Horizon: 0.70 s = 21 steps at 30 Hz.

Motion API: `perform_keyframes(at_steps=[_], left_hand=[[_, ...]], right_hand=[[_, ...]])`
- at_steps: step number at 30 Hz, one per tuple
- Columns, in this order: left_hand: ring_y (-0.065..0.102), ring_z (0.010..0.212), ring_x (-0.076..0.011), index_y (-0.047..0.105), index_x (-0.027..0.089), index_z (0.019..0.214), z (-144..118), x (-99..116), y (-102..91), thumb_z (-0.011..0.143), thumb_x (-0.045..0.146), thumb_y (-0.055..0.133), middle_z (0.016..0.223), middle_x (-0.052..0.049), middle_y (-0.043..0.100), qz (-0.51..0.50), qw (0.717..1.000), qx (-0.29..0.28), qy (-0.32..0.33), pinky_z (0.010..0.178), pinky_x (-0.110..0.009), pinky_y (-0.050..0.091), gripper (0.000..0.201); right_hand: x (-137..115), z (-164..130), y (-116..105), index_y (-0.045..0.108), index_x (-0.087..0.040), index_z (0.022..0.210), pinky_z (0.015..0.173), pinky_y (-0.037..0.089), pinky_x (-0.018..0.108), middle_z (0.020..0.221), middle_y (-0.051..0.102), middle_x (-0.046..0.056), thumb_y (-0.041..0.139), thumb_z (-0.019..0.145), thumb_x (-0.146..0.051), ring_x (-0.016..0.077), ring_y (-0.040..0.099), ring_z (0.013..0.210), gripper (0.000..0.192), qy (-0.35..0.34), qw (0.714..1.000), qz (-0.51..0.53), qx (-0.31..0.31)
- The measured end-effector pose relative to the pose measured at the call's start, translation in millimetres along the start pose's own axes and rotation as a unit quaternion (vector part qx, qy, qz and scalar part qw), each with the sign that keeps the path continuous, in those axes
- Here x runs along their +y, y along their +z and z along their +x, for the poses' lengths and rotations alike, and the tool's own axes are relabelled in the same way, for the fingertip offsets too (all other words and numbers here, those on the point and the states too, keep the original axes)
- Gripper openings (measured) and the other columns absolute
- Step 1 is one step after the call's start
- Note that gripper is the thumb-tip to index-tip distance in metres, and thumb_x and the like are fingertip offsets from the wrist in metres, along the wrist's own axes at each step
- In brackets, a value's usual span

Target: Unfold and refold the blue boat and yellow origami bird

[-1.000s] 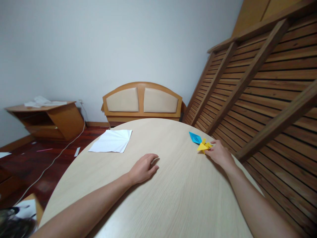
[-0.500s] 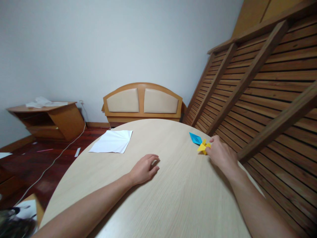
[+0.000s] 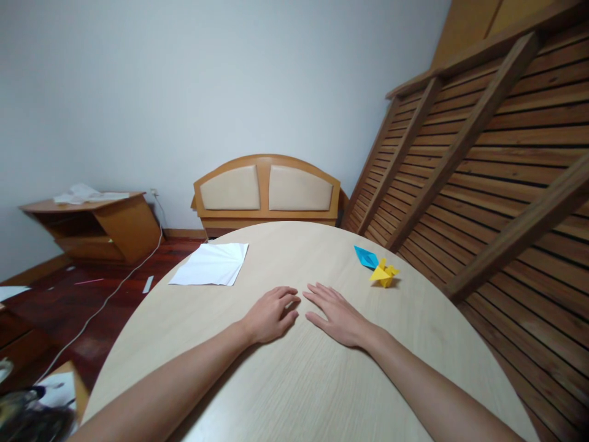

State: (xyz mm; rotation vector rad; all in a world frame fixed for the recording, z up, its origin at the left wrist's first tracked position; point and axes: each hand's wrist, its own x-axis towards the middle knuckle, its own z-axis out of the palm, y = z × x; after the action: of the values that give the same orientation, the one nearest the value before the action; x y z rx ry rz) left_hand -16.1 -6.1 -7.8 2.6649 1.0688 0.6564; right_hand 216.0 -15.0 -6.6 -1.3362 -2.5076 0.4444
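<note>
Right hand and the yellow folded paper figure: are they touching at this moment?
Apart. The head view shows the right hand lying flat on the table, with bare tabletop between its fingers and the yellow paper figure.

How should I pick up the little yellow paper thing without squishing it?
Pinch the yellow origami figure lightly by its raised middle fold, coming down from above with the right hand, which lies nearer. It stands on the table with thin points sticking out sideways, and the blue origami piece sits close behind, so a side approach would likely bump both.
</note>
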Motion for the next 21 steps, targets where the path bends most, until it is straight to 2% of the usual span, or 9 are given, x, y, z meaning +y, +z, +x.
perform_keyframes(at_steps=[5,12,16,18,21], left_hand=[[0.054,0.123,-0.0253,0.062,0.018,0.12,0.1,-1.4,-1.8,0.093,0.029,0.054,0.131,-0.012,0.059,-0.009,1.0,0.001,-0.002,0.107,-0.042,0.044,0.031],[0.054,0.123,-0.0248,0.062,0.019,0.121,-0.2,3.0,-4.8,0.094,0.031,0.052,0.133,-0.012,0.059,-0.005,1.0,-0.007,-0.006,0.108,-0.041,0.043,0.032],[0.055,0.121,-0.0257,0.062,0.022,0.119,0.5,-2.9,-15.4,0.093,0.031,0.051,0.13,-0.01,0.06,0.033,0.999,-0.013,-0.017,0.105,-0.042,0.044,0.029],[0.054,0.122,-0.0276,0.061,0.02,0.118,-0.3,-14.2,-24.4,0.093,0.032,0.05,0.13,-0.012,0.06,0.069,0.996,0.004,-0.057,0.105,-0.043,0.044,0.029],[0.043,0.133,-0.035,0.061,0.017,0.117,-4.2,-39.3,-37.1,0.093,0.036,0.049,0.141,-0.017,0.051,0.129,0.977,0.052,-0.165,0.111,-0.051,0.035,0.033]], right_hand=[[6.7,0.8,-1.4,0.039,-0.027,0.15,0.121,0.014,0.046,0.161,0.028,0.004,0.037,0.097,-0.061,0.0253,0.019,0.15,0.063,-0.003,1.0,0.005,-0.014],[6.9,1.7,-1.1,0.04,-0.028,0.15,0.12,0.018,0.048,0.16,0.03,0.005,0.038,0.098,-0.06,0.0261,0.022,0.149,0.062,-0.011,1.0,-0.003,-0.009],[8.4,1.8,-1.2,0.041,-0.028,0.149,0.12,0.019,0.049,0.16,0.031,0.005,0.038,0.098,-0.06,0.0267,0.023,0.149,0.061,-0.012,1.0,-0.002,-0.006],[9.4,1.9,-1.0,0.042,-0.027,0.149,0.121,0.018,0.05,0.16,0.031,0.005,0.038,0.098,-0.06,0.027,0.023,0.149,0.061,-0.013,1.0,-0.002,-0.006],[10.3,1.9,-1.3,0.043,-0.026,0.149,0.121,0.018,0.05,0.16,0.031,0.006,0.038,0.098,-0.06,0.0277,0.023,0.148,0.061,-0.015,1.0,-0.001,-0.01]])
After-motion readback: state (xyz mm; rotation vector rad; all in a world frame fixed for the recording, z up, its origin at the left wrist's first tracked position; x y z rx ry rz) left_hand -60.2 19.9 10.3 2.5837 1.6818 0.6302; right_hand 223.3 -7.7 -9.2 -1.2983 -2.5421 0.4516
